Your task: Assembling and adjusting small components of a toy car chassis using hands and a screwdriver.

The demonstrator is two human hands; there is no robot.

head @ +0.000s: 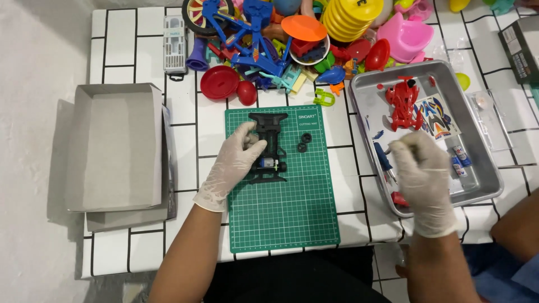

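A black toy car chassis (269, 147) lies on a green cutting mat (286, 207). My left hand (233, 164), in a white glove, grips the chassis by its left side. Two small black wheels (304, 142) rest on the mat just right of the chassis. My right hand (422, 174), also gloved, is over the metal tray (483, 185) with its fingers pinched on a small part that is hard to make out. In the tray lie a red toy car body (403, 102), a sticker sheet (435, 116) and a blue-handled screwdriver (384, 158).
A heap of colourful plastic toys (292, 39) fills the table's back edge, with a blue toy bicycle (241, 33) and a pink piece (405, 35). An open grey cardboard box (115, 148) sits at the left. A dark box (522, 47) is at the far right.
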